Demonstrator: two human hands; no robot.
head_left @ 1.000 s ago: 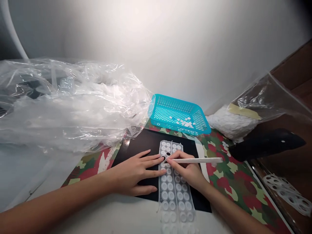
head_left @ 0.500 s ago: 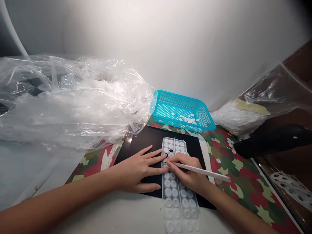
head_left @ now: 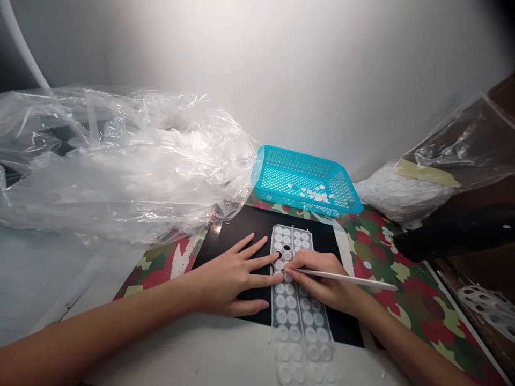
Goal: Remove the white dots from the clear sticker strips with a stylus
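Observation:
A translucent sheet (head_left: 287,317) with rows of round white pieces lies lengthwise in front of me on a black mat (head_left: 229,230). My left hand (head_left: 235,279) lies flat from the left, fingers spread, with its index and middle fingertips on the sheet's left rows. My right hand (head_left: 325,276) is closed in a pinch round a slim white pen-like stick (head_left: 354,279). The stick's tip is near the sheet between my left fingertips and the middle seam, partly hidden by my fingers. Two dark round spots show among the white rounds near the sheet's far end.
Beyond the mat stands a blue plastic basket (head_left: 308,179) with small white pieces. A big clear plastic bag (head_left: 132,171) fills the left. At right are a white-filled bag (head_left: 402,193), a black object (head_left: 454,230) and loose white discs on camouflage cloth (head_left: 406,289).
The whole scene has shifted slightly right in view. My right hand and the stick have moved a little to the right across the sheet, and the stick lies flatter. My left hand stays spread.

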